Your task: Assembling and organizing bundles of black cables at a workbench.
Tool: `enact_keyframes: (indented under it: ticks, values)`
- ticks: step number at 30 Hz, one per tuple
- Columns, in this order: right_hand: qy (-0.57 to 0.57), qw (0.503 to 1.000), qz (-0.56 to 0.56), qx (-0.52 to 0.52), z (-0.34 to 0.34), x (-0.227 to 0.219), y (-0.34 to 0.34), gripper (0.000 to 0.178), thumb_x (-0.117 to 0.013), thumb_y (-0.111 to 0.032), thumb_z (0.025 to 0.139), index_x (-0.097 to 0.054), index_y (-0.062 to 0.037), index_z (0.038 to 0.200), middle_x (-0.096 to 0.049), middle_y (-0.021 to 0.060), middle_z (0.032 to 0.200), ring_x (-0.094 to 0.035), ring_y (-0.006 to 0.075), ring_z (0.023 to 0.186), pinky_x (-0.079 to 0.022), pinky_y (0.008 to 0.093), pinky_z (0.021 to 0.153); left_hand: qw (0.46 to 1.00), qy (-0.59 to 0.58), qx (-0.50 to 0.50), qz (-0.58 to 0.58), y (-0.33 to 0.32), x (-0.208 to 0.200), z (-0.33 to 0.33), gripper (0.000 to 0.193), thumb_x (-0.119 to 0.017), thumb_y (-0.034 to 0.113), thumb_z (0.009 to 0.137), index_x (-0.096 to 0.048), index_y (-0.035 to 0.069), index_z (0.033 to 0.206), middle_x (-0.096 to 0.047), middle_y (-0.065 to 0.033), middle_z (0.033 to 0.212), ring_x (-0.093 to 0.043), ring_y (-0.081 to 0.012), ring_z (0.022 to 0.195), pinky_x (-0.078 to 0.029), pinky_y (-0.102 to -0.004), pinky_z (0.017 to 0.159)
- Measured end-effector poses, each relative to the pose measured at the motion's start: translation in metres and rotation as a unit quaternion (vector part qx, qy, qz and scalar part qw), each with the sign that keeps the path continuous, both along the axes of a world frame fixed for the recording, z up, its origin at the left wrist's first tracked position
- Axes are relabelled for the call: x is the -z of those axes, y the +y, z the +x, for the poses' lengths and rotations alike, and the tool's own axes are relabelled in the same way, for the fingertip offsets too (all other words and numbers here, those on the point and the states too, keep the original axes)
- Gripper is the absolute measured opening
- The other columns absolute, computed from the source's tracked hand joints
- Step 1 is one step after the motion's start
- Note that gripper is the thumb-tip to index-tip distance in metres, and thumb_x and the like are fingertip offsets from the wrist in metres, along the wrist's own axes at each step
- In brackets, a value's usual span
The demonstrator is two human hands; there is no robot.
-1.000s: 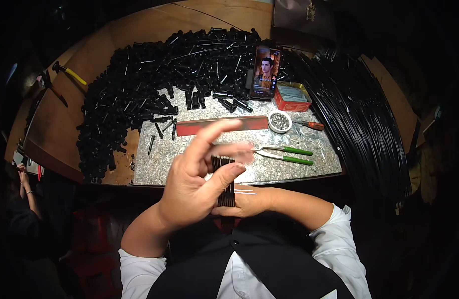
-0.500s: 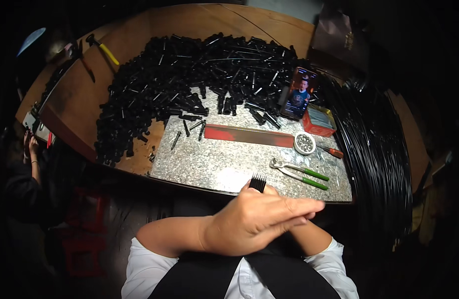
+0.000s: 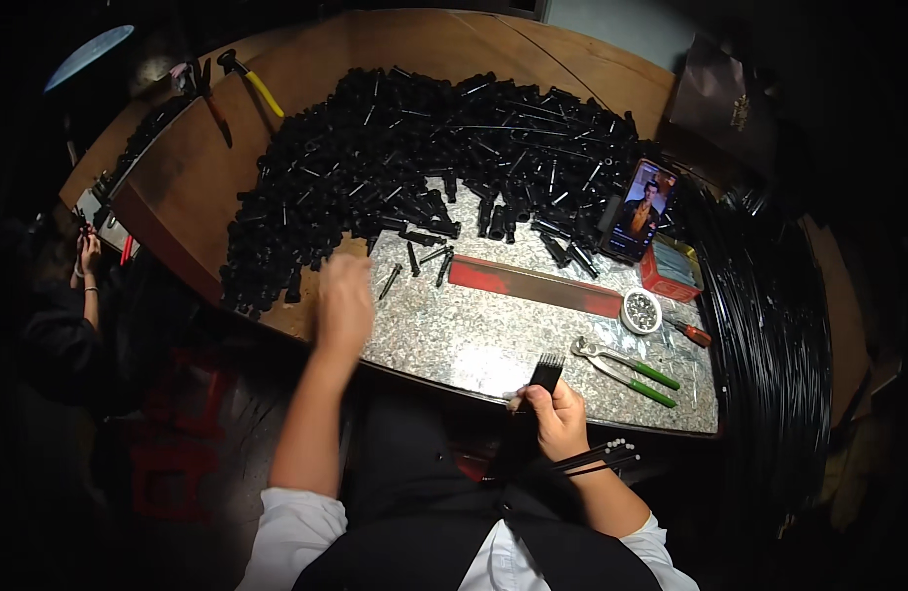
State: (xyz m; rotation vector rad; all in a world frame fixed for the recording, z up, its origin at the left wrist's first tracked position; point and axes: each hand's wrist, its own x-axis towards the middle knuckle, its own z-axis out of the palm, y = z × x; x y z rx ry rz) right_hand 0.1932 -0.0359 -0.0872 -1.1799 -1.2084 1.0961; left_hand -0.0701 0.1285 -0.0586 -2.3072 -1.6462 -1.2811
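In my right hand (image 3: 560, 419) is a flat black bundle of thin rods (image 3: 545, 373), its pointed ends standing up like comb teeth. The thumb presses on the bundle, above the table's front edge. Several black rods with pale tips (image 3: 611, 453) cross by my right wrist; where their other ends lie is hidden. My left hand (image 3: 345, 300) is over the left front part of the table, beside a large heap of short black tubular pieces (image 3: 424, 138). Its fingers are smeared by motion.
On the speckled slab (image 3: 454, 335) lie a red-and-brown bar (image 3: 533, 286), green-handled pincers (image 3: 626, 372), a round dish of small bits (image 3: 641, 311) and a screwdriver (image 3: 692, 334). A phone (image 3: 639, 212) stands near a red tin (image 3: 671, 273). Long black strands (image 3: 769, 325) hang at right.
My left hand has swung from in front of my right hand out to the left, beside the heap. The right hand with the bundle is now uncovered. The whole view has shifted slightly.
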Motion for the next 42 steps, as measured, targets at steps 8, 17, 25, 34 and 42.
enact_keyframes:
  ticks: [8,17,25,34,42]
  values:
    - [0.019,1.000,0.001,-0.003,-0.005,-0.001,0.003,0.021,-0.048,-0.017,0.098,-0.057,0.0012,0.092,-0.064,0.0069,0.081,-0.059,0.0119,0.073,-0.048,0.0257,0.070,0.965,0.211,-0.076,-0.137,0.055,0.009,-0.066,0.036,-0.058,-0.005,0.076,-0.060,0.002,0.111,-0.058,-0.0147,0.105,-0.054,-0.0324,0.105,-0.046,-0.0382,0.088]
    - [0.003,0.999,-0.027,-0.027,-0.004,-0.011,0.006,0.024,-0.048,-0.020,0.098,-0.057,0.0012,0.091,-0.064,0.0059,0.080,-0.059,0.0119,0.075,-0.048,0.0260,0.070,0.977,0.150,-0.084,-0.127,0.058,0.021,-0.055,0.031,-0.062,-0.004,0.076,-0.055,-0.004,0.107,-0.061,-0.0223,0.102,-0.056,-0.0394,0.098,-0.046,-0.0438,0.081]
    - [0.014,0.998,-0.045,-0.039,-0.004,-0.007,0.006,0.024,-0.049,-0.021,0.098,-0.057,0.0009,0.092,-0.064,0.0062,0.082,-0.059,0.0121,0.076,-0.048,0.0263,0.072,0.994,0.068,-0.090,-0.005,0.028,0.007,-0.038,0.026,-0.054,0.000,0.085,-0.052,-0.003,0.111,-0.061,-0.0194,0.102,-0.061,-0.0344,0.090,-0.049,-0.0389,0.077]
    - [-0.004,0.996,-0.029,-0.080,-0.010,-0.014,0.006,0.021,-0.051,-0.018,0.097,-0.058,0.0003,0.092,-0.064,0.0060,0.081,-0.059,0.0121,0.075,-0.048,0.0266,0.071,0.745,-0.536,0.310,-0.247,-0.055,-0.005,0.099,0.030,-0.043,0.002,0.094,-0.042,0.003,0.123,-0.057,-0.0047,0.096,-0.054,-0.0090,0.085,-0.045,-0.0230,0.074]
    - [-0.011,0.997,-0.024,-0.075,-0.011,-0.019,0.003,0.019,-0.053,-0.017,0.096,-0.057,0.0003,0.091,-0.064,0.0057,0.081,-0.059,0.0110,0.074,-0.048,0.0259,0.070,0.731,-0.515,0.342,-0.289,-0.060,-0.012,0.123,0.031,-0.049,0.004,0.093,-0.048,0.002,0.124,-0.059,-0.0050,0.097,-0.055,-0.0080,0.089,-0.045,-0.0217,0.077]
